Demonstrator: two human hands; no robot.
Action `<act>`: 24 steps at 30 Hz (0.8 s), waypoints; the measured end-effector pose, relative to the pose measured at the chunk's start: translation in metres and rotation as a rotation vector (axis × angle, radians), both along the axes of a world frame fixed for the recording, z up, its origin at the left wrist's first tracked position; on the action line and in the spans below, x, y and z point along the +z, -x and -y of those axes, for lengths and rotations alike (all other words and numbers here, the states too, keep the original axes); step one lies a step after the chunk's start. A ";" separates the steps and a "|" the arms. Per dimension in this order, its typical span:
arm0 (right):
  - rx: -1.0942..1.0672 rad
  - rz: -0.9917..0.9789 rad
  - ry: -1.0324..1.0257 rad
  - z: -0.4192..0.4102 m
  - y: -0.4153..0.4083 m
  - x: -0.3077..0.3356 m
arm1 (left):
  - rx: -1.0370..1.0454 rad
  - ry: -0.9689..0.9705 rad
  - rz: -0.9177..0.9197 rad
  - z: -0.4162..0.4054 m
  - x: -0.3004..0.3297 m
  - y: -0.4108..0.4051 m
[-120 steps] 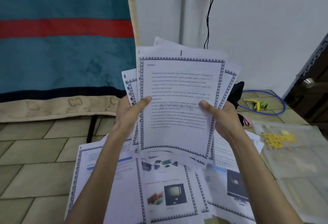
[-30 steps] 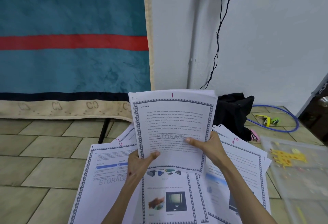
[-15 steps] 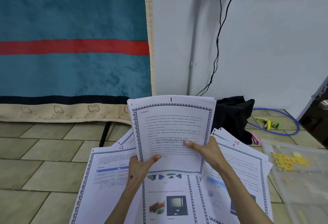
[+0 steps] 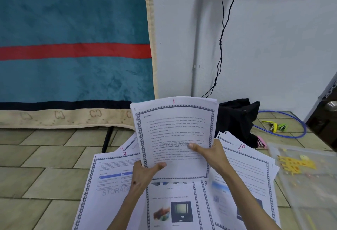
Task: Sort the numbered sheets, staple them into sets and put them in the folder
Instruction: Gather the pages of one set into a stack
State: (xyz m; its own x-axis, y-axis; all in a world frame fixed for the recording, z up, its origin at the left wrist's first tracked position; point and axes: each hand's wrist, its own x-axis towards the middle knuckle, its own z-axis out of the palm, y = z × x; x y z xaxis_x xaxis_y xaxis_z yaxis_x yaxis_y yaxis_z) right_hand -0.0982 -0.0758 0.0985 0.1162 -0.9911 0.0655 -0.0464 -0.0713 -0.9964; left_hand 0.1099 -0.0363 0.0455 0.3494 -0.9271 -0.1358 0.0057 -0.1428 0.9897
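Tiled floor meets a white wall hung with a teal blanket. We hold a stack of sheets upright, its top page marked 1: our left hand pinches the lower left corner, our right hand grips the right edge, thumb across the print. More sheets lie on the floor beneath, numbered 7, 12, 9 and 10, partly covered by our arms. Right of them, a clear folder runs out of view; small staplers are too blurred to count.
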 end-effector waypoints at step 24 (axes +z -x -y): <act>0.044 0.067 -0.544 -0.050 0.111 -0.030 | -0.352 -0.095 -0.995 0.064 0.056 0.073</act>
State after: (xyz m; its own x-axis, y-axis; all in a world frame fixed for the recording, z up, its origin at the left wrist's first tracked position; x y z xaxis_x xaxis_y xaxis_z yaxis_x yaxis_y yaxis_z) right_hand -0.2092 -0.0254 0.0689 0.1714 -0.8783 -0.4463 0.0100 0.4545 -0.8907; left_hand 0.0365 -0.1005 0.1012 -0.2450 -0.9250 -0.2903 0.7507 -0.3705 0.5470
